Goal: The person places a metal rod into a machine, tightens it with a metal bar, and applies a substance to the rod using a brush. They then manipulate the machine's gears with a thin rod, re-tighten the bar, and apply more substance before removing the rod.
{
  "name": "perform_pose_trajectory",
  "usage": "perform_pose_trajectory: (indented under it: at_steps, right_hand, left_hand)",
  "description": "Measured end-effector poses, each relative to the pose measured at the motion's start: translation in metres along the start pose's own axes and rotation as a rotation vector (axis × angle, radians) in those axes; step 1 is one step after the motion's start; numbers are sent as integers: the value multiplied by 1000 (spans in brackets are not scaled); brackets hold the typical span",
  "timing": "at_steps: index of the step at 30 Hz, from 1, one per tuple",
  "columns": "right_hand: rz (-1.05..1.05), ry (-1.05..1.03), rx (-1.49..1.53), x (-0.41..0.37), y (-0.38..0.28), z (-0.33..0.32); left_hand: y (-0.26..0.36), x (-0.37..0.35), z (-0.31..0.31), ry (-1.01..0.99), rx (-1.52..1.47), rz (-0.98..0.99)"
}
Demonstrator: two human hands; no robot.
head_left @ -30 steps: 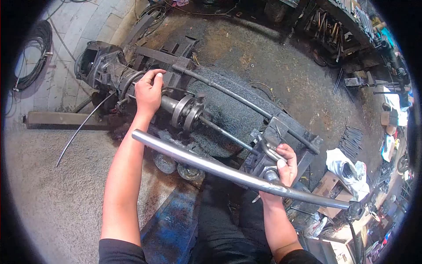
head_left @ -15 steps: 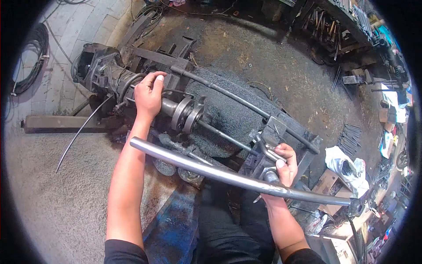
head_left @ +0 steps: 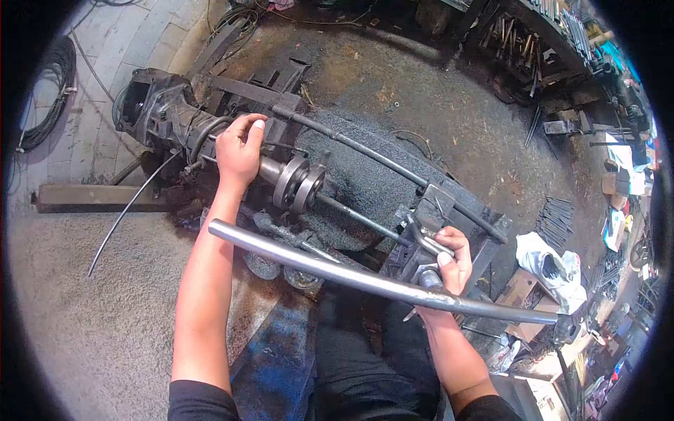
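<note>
My left hand [head_left: 239, 151] is closed around a thin lever on the machine's headstock [head_left: 166, 116], at the upper left. Right of it sits the round metal chuck [head_left: 293, 184], with a thin rod [head_left: 358, 217] running from it to the carriage [head_left: 430, 210]. My right hand [head_left: 455, 261] has its fingers curled on a bent metal handle [head_left: 434, 243] at the carriage, beside a threaded screw [head_left: 430, 278]. A long shiny steel bar [head_left: 330, 268] crosses the view in front of both forearms.
Two guide rails, one of them a long dark bar [head_left: 379, 163], run along the machine bed. Metal chips [head_left: 105, 302] cover the floor at left. A white bag [head_left: 554, 270], a cardboard box [head_left: 523, 298] and a pile of short rods [head_left: 557, 221] lie at right. Coiled cable [head_left: 60, 98] lies upper left.
The view has shifted very slightly. Both hands keep their places on the lever and the handle.
</note>
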State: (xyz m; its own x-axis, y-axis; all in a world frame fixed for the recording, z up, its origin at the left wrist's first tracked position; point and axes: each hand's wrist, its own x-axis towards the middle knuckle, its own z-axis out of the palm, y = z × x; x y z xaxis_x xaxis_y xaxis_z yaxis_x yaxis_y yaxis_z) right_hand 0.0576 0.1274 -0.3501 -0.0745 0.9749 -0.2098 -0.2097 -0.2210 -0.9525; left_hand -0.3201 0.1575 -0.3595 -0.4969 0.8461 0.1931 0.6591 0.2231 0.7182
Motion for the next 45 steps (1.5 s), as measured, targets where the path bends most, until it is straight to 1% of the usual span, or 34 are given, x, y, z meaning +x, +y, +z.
perform_pose_trajectory:
  at_steps: [3, 7, 9, 11, 13, 15, 16, 17, 19, 21, 22, 23, 24, 26, 27, 28, 29, 30, 31, 33, 34, 35, 36, 37, 38, 39, 41, 43, 45]
  right_hand:
    - [-19, -7, -11, 0, 0, 1]
    - [6, 6, 72, -1, -2, 6]
    - [-25, 19, 68, -1, -1, 8]
    - [2, 66, 84, 0, -4, 11]
    - [-7, 67, 121, 1, 2, 10]
    - [-33, 57, -61, 0, -4, 10]
    - [-93, 18, -143, 1, -5, 8]
    - [-160, -22, -219, 3, -1, 5]
    - [-221, -70, -396, 3, 1, -4]
    - [-240, -15, -588, -2, -2, -7]
    - [-249, -50, -760, -6, -8, -15]
    - [-208, -67, -808, -14, -14, -19]
    - [-221, -85, -802, -27, -31, -20]
    - [-144, -206, -1101, -54, -87, -10]
    - [-109, -259, -1247, -62, -104, 0]
    - [-154, -237, -1110, -71, -113, 8]
    - [-193, -216, -978, -78, -119, 14]
    - [-284, -214, -926, -79, -123, 23]
    - [-510, -193, -860, -81, -130, 41]
    - [-744, -138, -990, -59, -126, 54]
    - [-751, -132, -1090, -46, -126, 61]
    - [-752, -123, -1192, -35, -125, 67]
    - [-590, -82, -1260, -27, -123, 75]
    - [-425, -42, -1320, -23, -124, 85]
    - [-215, -5, -1370, -21, -130, 92]
    - [-212, 3, -1370, -23, -132, 96]
    - [-186, 49, -1374, -27, -133, 95]
    - [-187, 52, -1395, -24, -131, 91]
    - [-155, -4, -1406, -21, -132, 92]
  left_hand:
    - [3, 0, 0, 7, 28, 10]
    - [8, -2, -1, 22, 89, 14]
    - [6, -1, -1, 33, 99, 13]
    - [3, -2, 0, 15, 97, 5]
    - [5, -3, -1, 24, 112, 28]
    - [3, -3, -2, 30, 193, 119]
    - [8, -6, -5, -18, 212, 89]
    - [7, -7, -6, -42, 243, 144]
    - [14, -16, -16, -119, 204, 124]
    - [8, -38, -27, -74, 229, 243]
    - [14, -59, -45, -133, 237, 186]
    - [12, -82, -57, -146, 220, 120]
    - [9, -113, -72, -86, 188, 133]
    - [-1, -176, -98, -22, 160, 120]
    - [-14, -207, -107, 11, 137, 122]
    - [-10, -235, -125, 53, 153, 88]
    - [-12, -259, -136, 54, 236, 35]
    - [-14, -280, -148, 30, 274, -36]
    - [-18, -295, -155, 19, 334, -93]
    - [-26, -311, -164, 29, 385, -162]
    - [-30, -311, -166, 27, 379, -152]
    - [-36, -311, -167, 9, 354, -246]
    - [-40, -310, -168, -12, 330, -337]
    - [-44, -308, -170, -20, 326, -325]
    - [-47, -304, -171, -133, 287, -382]
    - [-49, -301, -172, -247, 249, -442]
    - [-48, -301, -171, -268, 277, -416]
    - [-47, -299, -167, -305, 324, -405]
    - [-41, -300, -160, -301, 313, -409]
